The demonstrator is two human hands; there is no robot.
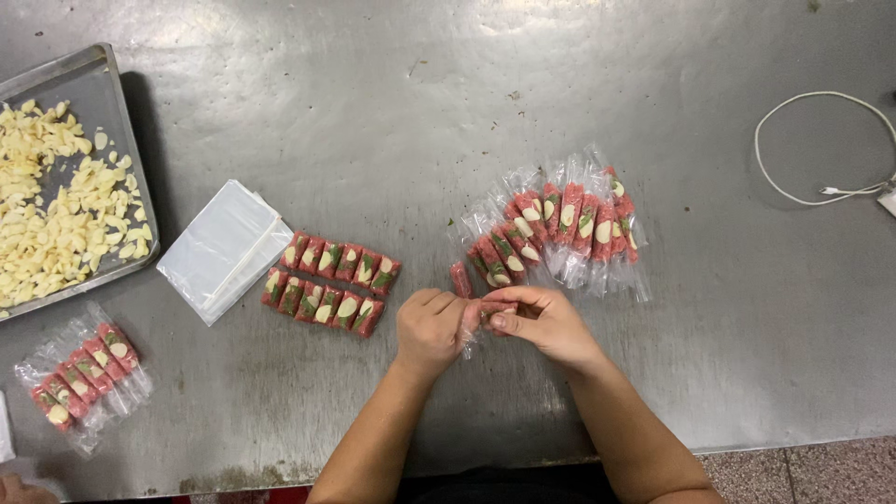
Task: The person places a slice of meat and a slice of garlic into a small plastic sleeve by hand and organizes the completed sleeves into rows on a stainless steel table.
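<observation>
A tray [105, 70] of pale slices [51, 201] is sitting at the steel table's [392, 103] left edge, a stack of clear bags [224, 247] lying beside it. A white cable [812, 140] is looping far right.

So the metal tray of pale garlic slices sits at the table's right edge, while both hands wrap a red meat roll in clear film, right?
Not quite: the head view shows the metal tray of pale garlic slices at the table's left edge. Both hands, left and right, do hold a red meat roll in clear film.
</observation>
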